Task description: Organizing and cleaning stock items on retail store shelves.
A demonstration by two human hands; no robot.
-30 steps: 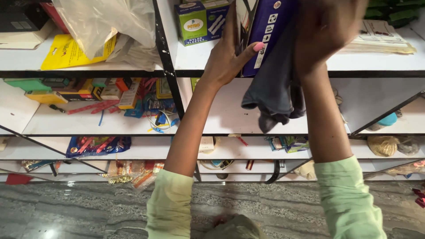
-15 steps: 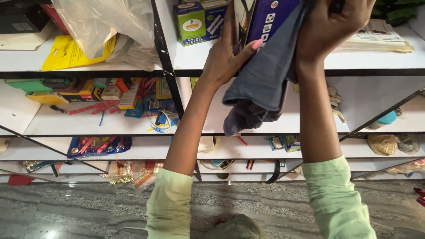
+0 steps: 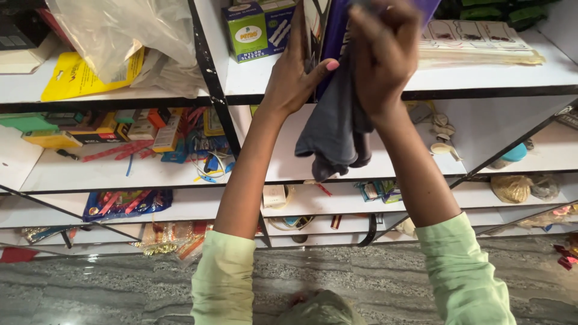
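Note:
My left hand point(image 3: 295, 75) grips the edge of a tall purple box point(image 3: 337, 36) that stands upright on the top white shelf point(image 3: 481, 81). The thumb lies across the box's front. My right hand point(image 3: 382, 57) is closed on a dark grey cloth point(image 3: 337, 129) and presses it against the box's face. The cloth's loose end hangs down past the shelf edge. The top of the box is out of view.
A green and white box point(image 3: 247, 30) stands left of the purple one, and flat printed packets point(image 3: 475, 42) lie to its right. A clear plastic bag point(image 3: 111, 36) and yellow card fill the upper left shelf. Lower shelves hold several small packets, pens and bags. Grey stone floor lies below.
My right hand has moved left across the box with the cloth, which now hangs bunched more toward the left hand. The left hand has kept its grip.

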